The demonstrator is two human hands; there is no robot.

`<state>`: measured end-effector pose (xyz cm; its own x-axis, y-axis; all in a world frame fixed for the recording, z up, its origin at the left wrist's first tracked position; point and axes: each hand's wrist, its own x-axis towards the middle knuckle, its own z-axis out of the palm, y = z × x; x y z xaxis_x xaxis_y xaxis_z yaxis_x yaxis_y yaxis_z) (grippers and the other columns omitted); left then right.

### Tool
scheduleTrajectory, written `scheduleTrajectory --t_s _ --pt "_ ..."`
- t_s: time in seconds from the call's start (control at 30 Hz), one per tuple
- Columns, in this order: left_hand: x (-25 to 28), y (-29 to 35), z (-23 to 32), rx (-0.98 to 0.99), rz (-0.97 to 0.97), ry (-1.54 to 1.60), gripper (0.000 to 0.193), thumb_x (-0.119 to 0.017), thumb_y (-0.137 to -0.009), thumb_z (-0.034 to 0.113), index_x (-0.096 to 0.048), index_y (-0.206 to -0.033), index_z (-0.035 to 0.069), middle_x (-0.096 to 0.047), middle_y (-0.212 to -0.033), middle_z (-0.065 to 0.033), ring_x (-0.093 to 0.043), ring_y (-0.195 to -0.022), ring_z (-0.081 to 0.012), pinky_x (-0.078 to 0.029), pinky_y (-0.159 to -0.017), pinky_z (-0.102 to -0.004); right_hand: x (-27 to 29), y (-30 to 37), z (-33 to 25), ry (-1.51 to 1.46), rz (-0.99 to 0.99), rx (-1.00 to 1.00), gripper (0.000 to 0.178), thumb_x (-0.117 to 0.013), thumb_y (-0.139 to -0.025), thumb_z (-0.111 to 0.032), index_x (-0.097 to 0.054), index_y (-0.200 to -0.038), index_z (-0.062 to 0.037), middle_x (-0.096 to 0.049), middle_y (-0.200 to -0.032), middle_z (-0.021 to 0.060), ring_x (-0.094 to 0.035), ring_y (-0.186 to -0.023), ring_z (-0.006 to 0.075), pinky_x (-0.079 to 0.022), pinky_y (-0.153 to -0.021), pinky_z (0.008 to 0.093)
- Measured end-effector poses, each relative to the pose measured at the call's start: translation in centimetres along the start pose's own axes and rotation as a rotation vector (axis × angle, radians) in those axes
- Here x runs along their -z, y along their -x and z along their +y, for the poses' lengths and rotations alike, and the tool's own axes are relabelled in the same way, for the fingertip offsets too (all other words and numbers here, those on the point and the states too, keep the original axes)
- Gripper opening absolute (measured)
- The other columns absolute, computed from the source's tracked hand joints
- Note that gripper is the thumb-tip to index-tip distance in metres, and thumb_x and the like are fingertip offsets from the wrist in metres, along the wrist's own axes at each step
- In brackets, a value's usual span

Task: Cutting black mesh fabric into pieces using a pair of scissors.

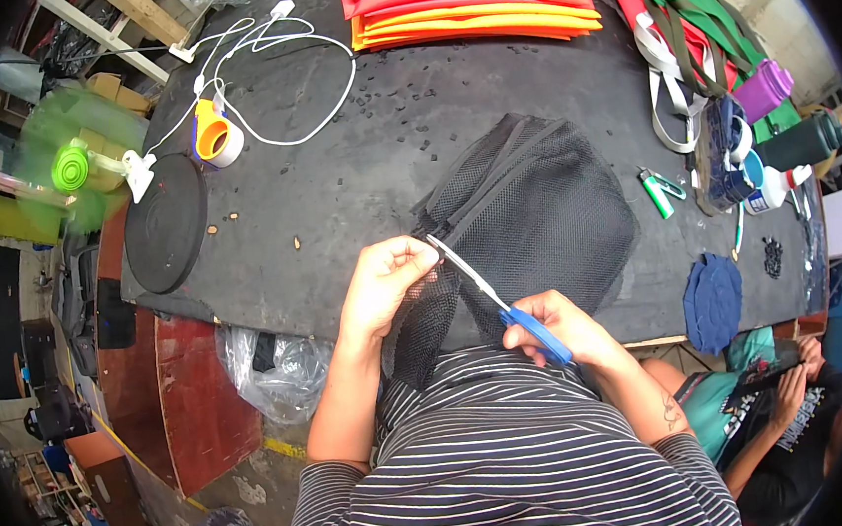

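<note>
A piece of black mesh fabric [550, 208] lies on the dark table in front of me, and a narrower part of it hangs over the near edge by my body. My left hand [389, 277] pinches the mesh near its left edge. In my right hand [556, 324] are blue-handled scissors [535, 333], their blades pointing up and left. The blade tips meet the mesh right beside my left fingertips. Whether the blades are parted is too small to tell.
Folded red and yellow fabric [470, 2] is stacked at the back. A white cable [352, 76], tape dispenser [218, 136] and black disc [167, 224] lie left. A green lighter [655, 195], bottles and dark blue cloth [713, 301] lie right. Another person [779, 413] sits at lower right.
</note>
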<state>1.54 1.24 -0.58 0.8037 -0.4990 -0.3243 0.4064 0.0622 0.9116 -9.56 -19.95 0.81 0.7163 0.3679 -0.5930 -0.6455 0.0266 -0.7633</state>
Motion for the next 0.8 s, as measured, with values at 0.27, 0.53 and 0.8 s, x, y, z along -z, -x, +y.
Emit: scheduleTrajectory --t_s 0.27,0.53,0.8 --pt "-0.2 0.6 0.8 -0.037 0.036 -0.043 0.009 -0.063 -0.080 0.009 -0.060 -0.080 0.001 -0.058 -0.065 -0.0003 -0.049 -0.053 -0.0032 -0.038 -0.048 -0.0153 -0.1 0.1 0.8 -0.019 -0.014 0.077 0.019 -0.065 -0.079 -0.020 -0.055 -0.078 -0.0026 -0.054 -0.065 0.0014 -0.050 -0.053 0.0059 -0.042 -0.047 0.0178" --pt "-0.2 0.7 1.0 -0.033 0.041 -0.054 0.011 -0.064 -0.080 0.010 -0.060 -0.080 0.000 -0.059 -0.065 -0.0018 -0.050 -0.052 -0.0038 -0.038 -0.047 -0.0158 -0.4 0.1 0.5 0.101 -0.011 0.089 0.018 -0.065 -0.078 -0.018 -0.055 -0.081 -0.0029 -0.056 -0.069 0.0010 -0.051 -0.058 0.0053 -0.042 -0.051 0.0185" --pt "-0.4 1.2 1.4 -0.052 0.064 -0.074 0.010 -0.064 -0.080 0.010 -0.060 -0.080 0.001 -0.058 -0.065 -0.0008 -0.049 -0.054 -0.0036 -0.038 -0.048 -0.0161 -1.0 0.7 -0.9 0.126 0.077 0.036 0.014 -0.065 -0.078 -0.012 -0.058 -0.071 -0.0021 -0.055 -0.061 0.0011 -0.050 -0.047 0.0055 -0.038 -0.040 0.0182"
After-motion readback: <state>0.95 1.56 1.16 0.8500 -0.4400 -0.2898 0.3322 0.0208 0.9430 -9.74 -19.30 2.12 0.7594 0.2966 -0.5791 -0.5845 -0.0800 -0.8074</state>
